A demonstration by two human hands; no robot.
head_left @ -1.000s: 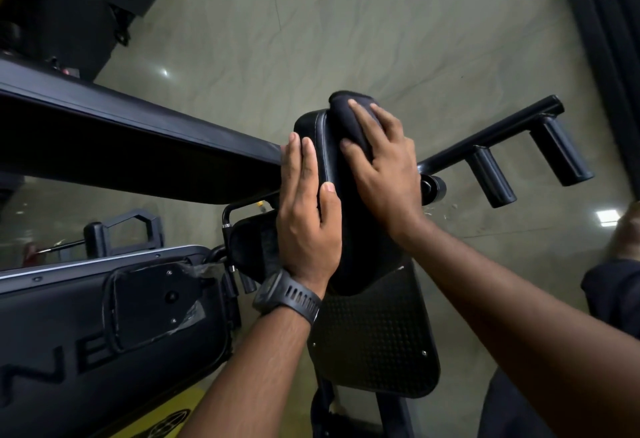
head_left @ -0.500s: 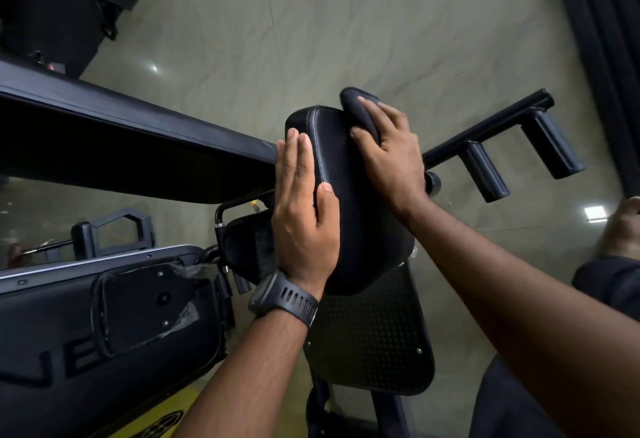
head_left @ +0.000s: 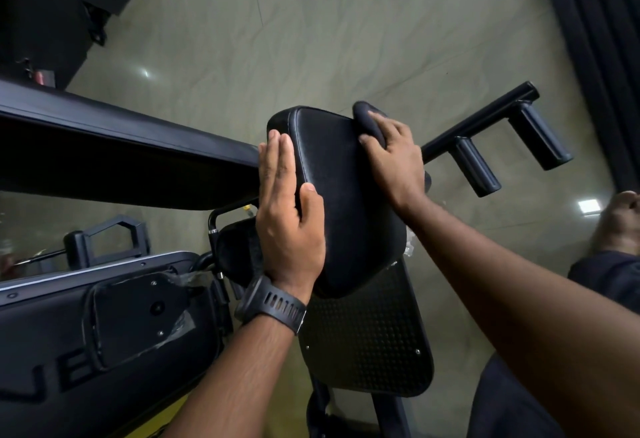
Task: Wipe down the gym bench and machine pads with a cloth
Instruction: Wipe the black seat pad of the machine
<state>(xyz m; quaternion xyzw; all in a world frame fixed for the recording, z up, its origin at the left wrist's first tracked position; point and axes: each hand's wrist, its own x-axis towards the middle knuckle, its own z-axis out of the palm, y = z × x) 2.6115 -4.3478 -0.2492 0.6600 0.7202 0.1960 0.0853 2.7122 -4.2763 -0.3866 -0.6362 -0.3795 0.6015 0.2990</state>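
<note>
A black padded machine pad (head_left: 346, 202) stands in the middle of the head view. My left hand (head_left: 287, 223) lies flat along the pad's left edge with straight fingers, its thumb resting on the pad's face. My right hand (head_left: 394, 157) is at the pad's upper right edge. It grips a dark bunched cloth (head_left: 367, 119) between thumb and fingers and presses it against that edge. Most of the cloth is hidden under the fingers.
A black frame beam (head_left: 121, 147) runs in from the left to the pad. Two black pegs (head_left: 474, 167) stick out on a bar to the right. A perforated plate (head_left: 367, 340) lies below the pad, and a black machine cover (head_left: 86, 333) is at lower left. Another person (head_left: 616, 226) is at the right edge.
My right hand has slid the cloth from the pad's top middle across to its upper right edge. My left hand has stayed on the left edge.
</note>
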